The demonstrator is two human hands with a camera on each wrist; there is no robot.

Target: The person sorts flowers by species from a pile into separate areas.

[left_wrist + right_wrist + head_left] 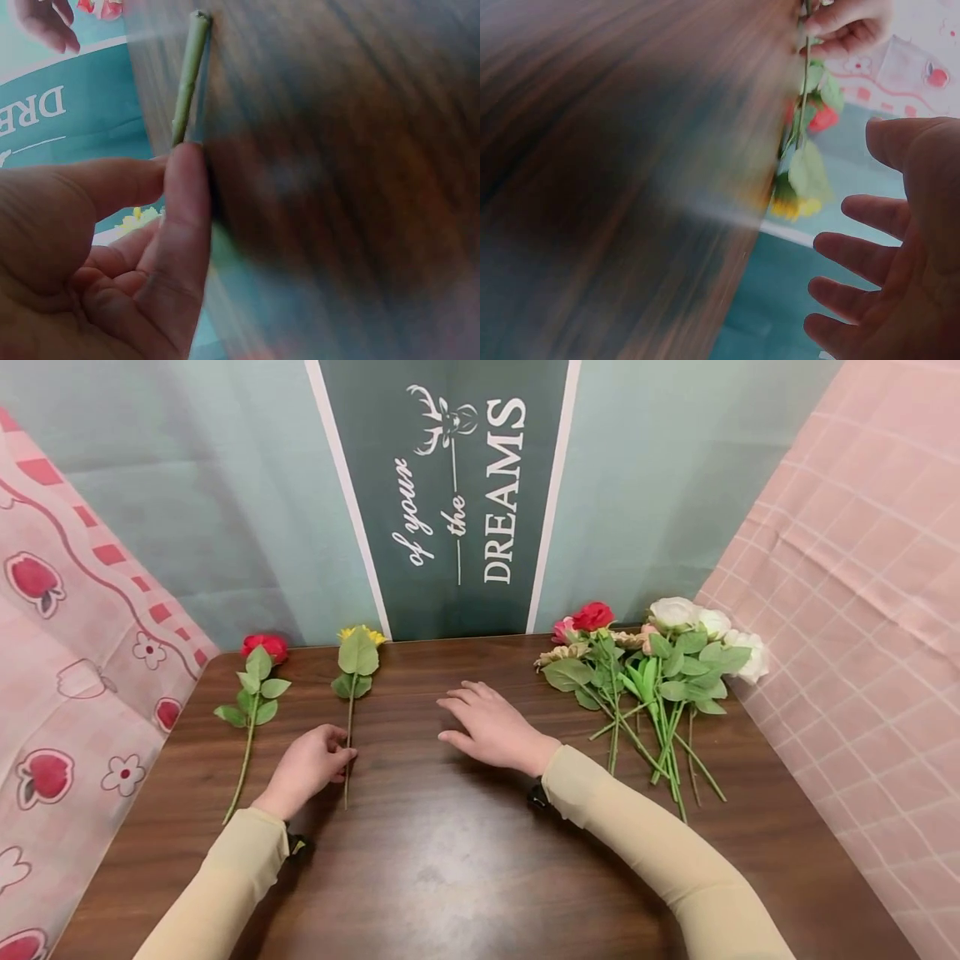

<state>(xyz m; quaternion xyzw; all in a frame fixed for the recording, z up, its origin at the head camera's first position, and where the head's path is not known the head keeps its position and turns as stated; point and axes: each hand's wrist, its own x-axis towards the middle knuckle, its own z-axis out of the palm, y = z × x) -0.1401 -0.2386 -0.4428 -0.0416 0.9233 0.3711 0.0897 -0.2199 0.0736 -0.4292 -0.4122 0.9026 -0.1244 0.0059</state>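
Observation:
My left hand (311, 767) pinches the lower stem of a yellow artificial flower (358, 653) between thumb and fingertips. That flower points toward the back edge, its bloom partly behind its green leaves. In the left wrist view the cut end of the stem (192, 71) sticks out past the thumb and index finger, close over the wood. My right hand (495, 727) hovers over the middle of the table, fingers spread and holding nothing. Left of the yellow flower lies a red rose (264, 648) with a leafy stem, near my left hand.
At the right of the brown table (450, 860) lies a pile of several artificial flowers: white roses (672, 612), a red one (592, 616) and others, stems crossing toward me. A green printed cloth (457, 602) hangs behind, with pink cloths (847, 610) along both sides.

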